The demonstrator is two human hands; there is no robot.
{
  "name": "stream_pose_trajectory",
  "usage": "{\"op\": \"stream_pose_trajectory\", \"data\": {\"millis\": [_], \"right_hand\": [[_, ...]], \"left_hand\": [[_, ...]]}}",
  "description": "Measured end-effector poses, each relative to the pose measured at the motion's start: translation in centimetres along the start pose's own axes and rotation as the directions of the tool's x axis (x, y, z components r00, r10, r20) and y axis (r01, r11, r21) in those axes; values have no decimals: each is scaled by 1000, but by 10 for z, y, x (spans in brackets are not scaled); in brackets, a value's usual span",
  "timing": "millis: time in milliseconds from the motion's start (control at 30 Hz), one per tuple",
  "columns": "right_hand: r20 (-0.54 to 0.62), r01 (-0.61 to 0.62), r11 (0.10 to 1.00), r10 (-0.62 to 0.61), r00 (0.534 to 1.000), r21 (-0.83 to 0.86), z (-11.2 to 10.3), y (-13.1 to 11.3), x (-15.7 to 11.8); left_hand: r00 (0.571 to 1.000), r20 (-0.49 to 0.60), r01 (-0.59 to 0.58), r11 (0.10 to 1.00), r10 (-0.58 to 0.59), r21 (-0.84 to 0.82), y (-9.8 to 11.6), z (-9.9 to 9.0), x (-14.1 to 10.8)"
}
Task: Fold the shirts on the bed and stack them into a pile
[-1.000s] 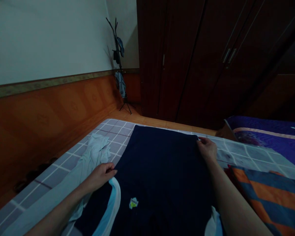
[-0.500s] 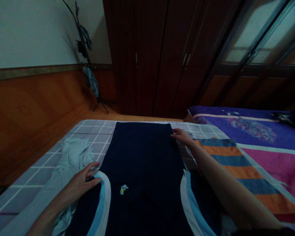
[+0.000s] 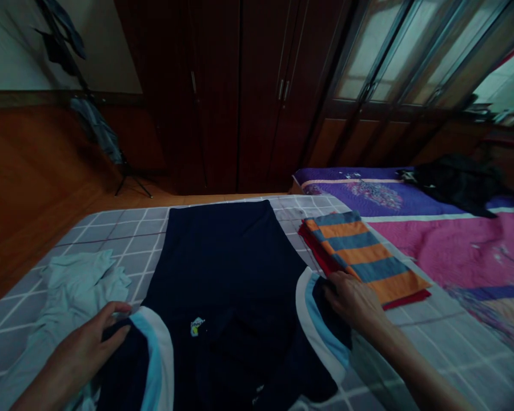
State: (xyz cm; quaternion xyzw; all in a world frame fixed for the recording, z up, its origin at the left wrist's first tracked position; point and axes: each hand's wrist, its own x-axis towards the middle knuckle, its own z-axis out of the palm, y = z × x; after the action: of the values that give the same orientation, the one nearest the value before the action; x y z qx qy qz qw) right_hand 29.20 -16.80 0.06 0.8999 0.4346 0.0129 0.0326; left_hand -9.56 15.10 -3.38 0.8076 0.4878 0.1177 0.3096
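Observation:
A dark navy T-shirt [image 3: 223, 257] with white and light-blue bands at the sleeves lies spread front up, a small printed logo on its chest. My left hand [image 3: 79, 348] rests at the left sleeve, thumb and fingers apart around its edge. On the other side, my right hand [image 3: 353, 299] has its fingers closed on the dark cloth of the right sleeve; the fingertips are partly hidden. Left of the shirt lies a crumpled pale garment [image 3: 79, 279], partly under my left forearm.
A folded orange-and-blue striped cloth [image 3: 364, 251] with red fabric lies right of the shirt on the checked bed sheet [image 3: 137, 228]. Beyond are a purple and pink bedspread [image 3: 428, 245] with a black bag-like item [image 3: 458, 180], a dark wardrobe [image 3: 218, 114] and a clothes stand [image 3: 124, 165].
My right hand has come back from the shirt's far right edge to the right sleeve. The view has swung right. My left hand stays by the left sleeve.

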Motion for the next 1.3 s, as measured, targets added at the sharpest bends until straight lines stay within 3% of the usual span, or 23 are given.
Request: {"op": "stream_pose_trajectory", "data": {"millis": [67,133,233,300,333,433,467,533,700,833,967,1067,1133,1300], "right_hand": [[31,-102,994,103,994,-31,-7,-4,-1],[19,-193,979,195,981,-69,-12,-6,0],[-108,-262,958,250,962,-118,-15,-9,-1],[-193,-210,972,187,963,-107,-16,-12,-10],[-201,-142,987,125,972,-74,-16,-14,-17],[-73,164,977,-156,985,134,-19,-18,-46],[-19,242,947,-243,970,214,-19,-20,-57],[27,314,893,-341,940,323,-16,-22,-76],[6,315,855,-348,937,412,-7,-20,-100],[-15,212,873,-229,973,440,-14,-26,-98],[-28,89,895,-85,996,436,-19,-60,-84],[8,92,939,-101,995,332,-14,-90,-73],[-8,151,942,-156,988,301,-13,-102,-72],[-127,327,821,-304,944,468,-31,-106,-93]], "left_hand": [[999,26,-23,995,20,102,-1,0,0],[991,-84,-88,977,106,194,8,2,-5],[908,-230,-309,930,351,199,37,7,-23],[833,-139,-525,844,535,105,60,14,-40],[772,-43,-633,773,634,44,72,19,-50],[491,253,-844,527,834,-100,98,40,-74],[411,299,-881,460,861,-112,103,48,-81],[319,303,-931,356,898,-75,110,61,-90],[284,261,-958,285,922,37,110,81,-99],[189,159,-977,202,969,-64,110,87,-105],[117,149,-967,147,982,-208,112,90,-113],[105,141,-955,139,984,-262,108,96,-119],[120,153,-948,159,981,-276,104,100,-122],[119,230,-972,161,966,-174,107,91,-125]]}}
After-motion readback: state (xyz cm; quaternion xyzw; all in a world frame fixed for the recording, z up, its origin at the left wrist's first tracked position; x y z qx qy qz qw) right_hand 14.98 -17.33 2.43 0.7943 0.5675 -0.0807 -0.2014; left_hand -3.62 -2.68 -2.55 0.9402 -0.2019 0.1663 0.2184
